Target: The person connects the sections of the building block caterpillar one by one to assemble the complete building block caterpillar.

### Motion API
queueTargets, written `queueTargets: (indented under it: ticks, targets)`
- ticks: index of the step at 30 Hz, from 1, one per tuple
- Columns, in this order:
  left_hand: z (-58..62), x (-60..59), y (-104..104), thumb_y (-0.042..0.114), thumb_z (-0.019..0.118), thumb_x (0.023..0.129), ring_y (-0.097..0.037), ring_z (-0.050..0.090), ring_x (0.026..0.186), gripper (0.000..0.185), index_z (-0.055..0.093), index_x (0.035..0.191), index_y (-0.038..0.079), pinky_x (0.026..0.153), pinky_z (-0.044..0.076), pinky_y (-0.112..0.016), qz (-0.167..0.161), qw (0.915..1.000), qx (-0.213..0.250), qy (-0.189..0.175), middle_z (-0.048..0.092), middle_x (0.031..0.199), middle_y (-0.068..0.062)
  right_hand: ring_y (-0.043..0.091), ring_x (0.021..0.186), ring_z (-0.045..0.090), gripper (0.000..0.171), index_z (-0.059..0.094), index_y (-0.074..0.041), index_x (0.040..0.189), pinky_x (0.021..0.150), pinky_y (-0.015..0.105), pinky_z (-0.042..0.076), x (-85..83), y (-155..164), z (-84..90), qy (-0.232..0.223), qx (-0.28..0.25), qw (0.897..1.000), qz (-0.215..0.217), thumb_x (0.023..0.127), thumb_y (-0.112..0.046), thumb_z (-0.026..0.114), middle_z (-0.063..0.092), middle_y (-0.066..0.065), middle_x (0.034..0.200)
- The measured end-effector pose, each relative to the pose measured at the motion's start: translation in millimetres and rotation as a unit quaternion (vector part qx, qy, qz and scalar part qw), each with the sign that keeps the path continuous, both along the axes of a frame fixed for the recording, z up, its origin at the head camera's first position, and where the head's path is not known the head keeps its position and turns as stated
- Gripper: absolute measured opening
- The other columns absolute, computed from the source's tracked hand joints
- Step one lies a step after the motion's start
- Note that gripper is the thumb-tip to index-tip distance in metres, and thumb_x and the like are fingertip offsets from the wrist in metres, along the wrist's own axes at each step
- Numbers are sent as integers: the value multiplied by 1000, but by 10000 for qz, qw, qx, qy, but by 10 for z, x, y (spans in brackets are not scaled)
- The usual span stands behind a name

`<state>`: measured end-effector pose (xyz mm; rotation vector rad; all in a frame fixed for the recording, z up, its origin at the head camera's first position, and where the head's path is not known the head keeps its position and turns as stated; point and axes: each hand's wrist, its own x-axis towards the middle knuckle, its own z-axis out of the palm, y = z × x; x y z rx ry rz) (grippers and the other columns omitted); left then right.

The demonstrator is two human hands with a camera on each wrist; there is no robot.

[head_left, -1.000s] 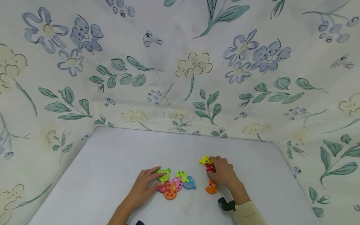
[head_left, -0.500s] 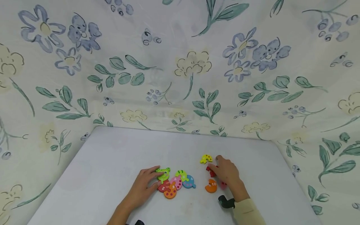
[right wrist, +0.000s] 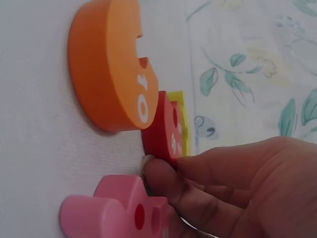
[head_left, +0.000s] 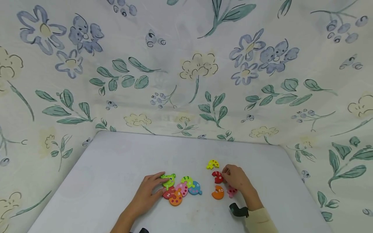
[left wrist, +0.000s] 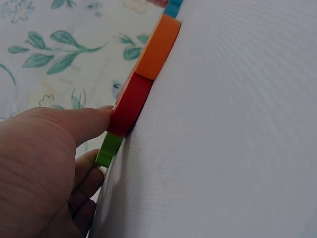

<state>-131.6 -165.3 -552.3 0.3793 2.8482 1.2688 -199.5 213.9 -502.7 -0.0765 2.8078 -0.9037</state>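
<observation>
Surfaces: table (head_left: 131,155), one, white, finely grained; cloth (head_left: 175,64), matte, creased, printed with flowers, leaves and berries, standing beyond the table's far and side edges.

Pieces: thick, flat, smooth, round-edged, with knobs and sockets; ten in all. Joined row, six, midway between the table's left and right edges: green head (head_left: 170,183) with a smiling face, red 2 (head_left: 169,195), orange 3 (head_left: 176,199), pink 4 (head_left: 182,188), green 5 (head_left: 186,181) with dark stripes, blue 6 (head_left: 195,187). Loose, four, toward the right edge: dotted yellow piece (head_left: 215,162), nearest the far edge; red piece (head_left: 216,174), numeral unclear; orange 10 (head_left: 217,193); dotted pink piece (head_left: 232,191), just beside the orange 10.

Hands, two. Left hand (head_left: 148,192): fingers bent about the green head, thumb tip against the rim of the red 2. Right hand (head_left: 237,179): thumb and forefinger pinching the red piece's right side. Sleeve (head_left: 260,220), one visible, pale, at the right wrist.
</observation>
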Motion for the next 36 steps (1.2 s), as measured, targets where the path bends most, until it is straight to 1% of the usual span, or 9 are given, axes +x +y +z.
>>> queueTargets:
  ticks: [5,13,18,21,24,26,29,31,36]
  targets:
    - [-5,-6,-6,26,76,99,-20,43,139,40,68,138,29,115,39,-55,-36,10000,22,-8,49,158,9,19,69,56,17,69,-4,112,61,31,52,67,2,65,-286,-268,9992,8,95,-8,70,61,2,80]
    - [-5,-4,-15,26,76,99,-20,43,138,40,69,138,29,114,40,-55,-33,10000,3,29,49,157,9,20,70,55,33,67,-6,117,58,30,50,150,-47,86,-495,-569,9971,41,89,-14,82,58,4,82]
    - [-2,0,-13,24,76,98,-20,43,138,40,69,137,28,114,40,-55,-23,10000,38,28,49,157,9,19,71,55,40,65,-7,117,59,30,52,144,-82,31,-354,-242,9991,-22,87,-24,85,58,3,83]
    - [4,2,-6,23,76,98,-20,43,138,39,69,137,28,114,39,-55,-38,10000,64,37,49,158,8,21,78,57,45,65,-6,120,65,34,55,114,-88,50,-294,30,9995,58,87,-27,86,60,4,88]
    - [8,10,-6,23,75,98,-21,44,138,39,69,137,27,114,39,-56,-47,10000,67,34,49,158,8,25,92,59,55,63,-4,129,79,44,59,51,-123,100,-141,404,9989,187,88,-31,85,64,8,104]
    - [8,15,-9,24,75,99,-21,44,138,39,69,136,28,114,38,-56,-36,10000,45,16,49,158,8,31,105,60,63,60,-3,138,90,50,58,-12,-167,121,43,731,9968,330,89,-35,84,64,14,118]
    - [10,15,-14,25,75,99,-20,43,138,39,69,137,29,114,39,-55,-17,10000,27,19,49,158,9,36,113,59,68,57,-4,145,97,56,54,-140,-261,134,331,1130,9916,531,91,-39,81,61,20,131]
    - [8,8,-14,25,75,99,-19,43,138,39,68,137,30,114,39,-55,-23,10000,31,34,48,158,9,36,109,58,68,58,-6,145,95,53,55,-229,-328,127,398,1315,9887,605,91,-41,80,59,20,131]
    - [3,-1,-12,26,75,99,-18,43,138,40,68,138,31,114,39,-55,-49,10000,30,25,48,158,11,27,89,54,56,66,-8,132,73,40,54,-388,-487,77,318,1593,9841,722,88,-40,81,57,13,110]
